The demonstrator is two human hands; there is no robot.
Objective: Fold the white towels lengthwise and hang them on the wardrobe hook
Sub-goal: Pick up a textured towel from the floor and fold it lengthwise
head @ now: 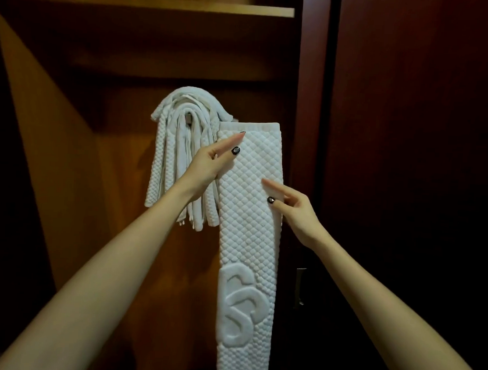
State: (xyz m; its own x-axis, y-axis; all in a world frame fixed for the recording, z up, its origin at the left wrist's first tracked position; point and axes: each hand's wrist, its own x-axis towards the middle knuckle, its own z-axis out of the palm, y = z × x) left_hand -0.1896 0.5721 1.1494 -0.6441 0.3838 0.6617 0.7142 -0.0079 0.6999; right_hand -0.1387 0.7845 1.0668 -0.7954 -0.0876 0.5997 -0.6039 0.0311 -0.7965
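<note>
An open wardrobe (70, 155) of dark brown wood fills the view, dimly lit, with a lighter shelf (189, 7) across the top and a plain back panel below it. On the back panel, a bundle of white quilted towels (166, 153) hangs draped over the hook (188, 118), which is mostly hidden by them. Just right of the bundle and overlapping its edge, a long folded towel (246, 241) is held upright in the air, with a raised emblem (242, 302) on its lower part. The left hand (210, 166) pinches the towel's left edge near the top, and the right hand (295, 209) pinches the right edge lower down, each with a finger laid across the front. A dark reddish door (407, 136) stands on the right, with a small metal fitting (300, 285) on the frame.
</note>
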